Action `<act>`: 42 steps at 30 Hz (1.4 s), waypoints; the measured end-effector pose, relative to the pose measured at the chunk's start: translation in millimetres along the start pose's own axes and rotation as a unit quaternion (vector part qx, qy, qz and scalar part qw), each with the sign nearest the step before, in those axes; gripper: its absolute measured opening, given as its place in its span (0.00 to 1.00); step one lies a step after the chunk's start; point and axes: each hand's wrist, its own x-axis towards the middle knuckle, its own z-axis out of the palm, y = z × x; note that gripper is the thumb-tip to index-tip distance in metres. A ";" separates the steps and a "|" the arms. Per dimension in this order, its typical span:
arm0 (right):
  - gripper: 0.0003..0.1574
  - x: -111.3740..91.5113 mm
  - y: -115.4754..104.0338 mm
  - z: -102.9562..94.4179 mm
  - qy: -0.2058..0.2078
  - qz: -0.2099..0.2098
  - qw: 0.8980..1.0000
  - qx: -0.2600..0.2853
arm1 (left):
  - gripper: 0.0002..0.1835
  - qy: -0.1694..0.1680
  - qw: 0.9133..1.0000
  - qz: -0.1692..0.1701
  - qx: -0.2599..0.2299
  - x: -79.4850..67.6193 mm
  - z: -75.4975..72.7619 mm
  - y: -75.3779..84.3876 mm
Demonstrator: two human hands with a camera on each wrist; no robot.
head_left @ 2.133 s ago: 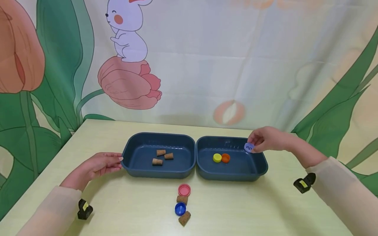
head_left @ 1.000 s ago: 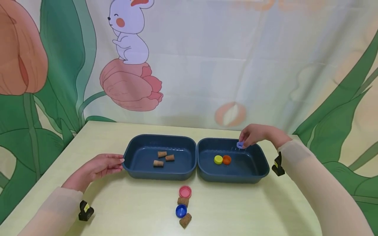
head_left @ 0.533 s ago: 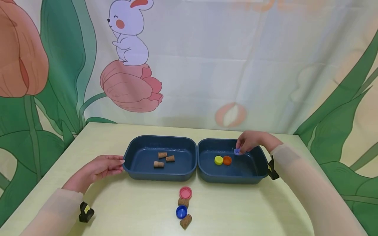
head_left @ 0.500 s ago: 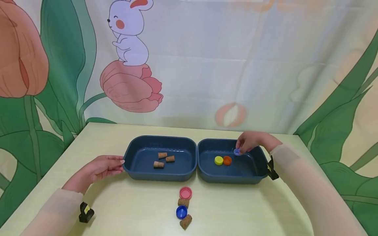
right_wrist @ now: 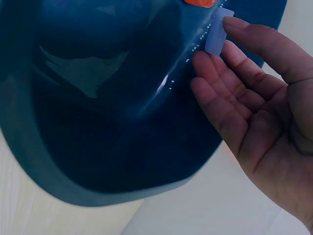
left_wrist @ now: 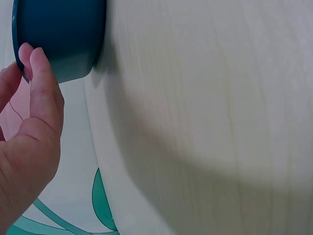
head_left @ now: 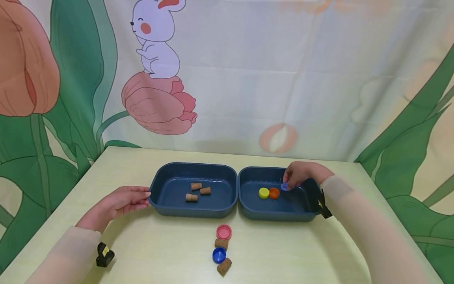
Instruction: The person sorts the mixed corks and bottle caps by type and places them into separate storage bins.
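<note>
My left hand (head_left: 122,201) is at the left end of the left dark blue tray (head_left: 193,212), holding its rim between thumb and fingers. Three corks, one of them a cork (head_left: 192,197), lie inside that tray. Inside the right dark blue tray (head_left: 278,216), low near its back wall, my right hand (head_left: 299,173) pinches a light purple bottle cap (right_wrist: 218,32). Thumb and fingertips press on the cap's two sides in the right wrist view. A yellow cap (head_left: 263,193) and an orange cap (head_left: 274,193) sit side by side to its left.
In front of the trays, on the pale wooden table (head_left: 159,248), runs a row: a pink cap (head_left: 224,232), a cork (head_left: 221,244), a blue cap (head_left: 219,255) and another cork (head_left: 224,267). A printed curtain (head_left: 227,79) hangs behind the table.
My right hand has moved left and down into the right tray with the purple cap. The left hand has stayed at the left tray's rim.
</note>
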 end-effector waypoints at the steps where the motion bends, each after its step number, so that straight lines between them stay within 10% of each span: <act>1: 0.14 0.8 0.5 0.9 0.000 0.003 1.000 0.001 | 0.07 0.001 1.000 -0.001 0.000 0.1 -0.1 -0.3; 42: 0.11 18.5 6.4 25.1 -0.010 0.014 1.000 0.004 | 0.05 -0.002 1.000 -0.004 -0.007 0.8 -0.7 0.3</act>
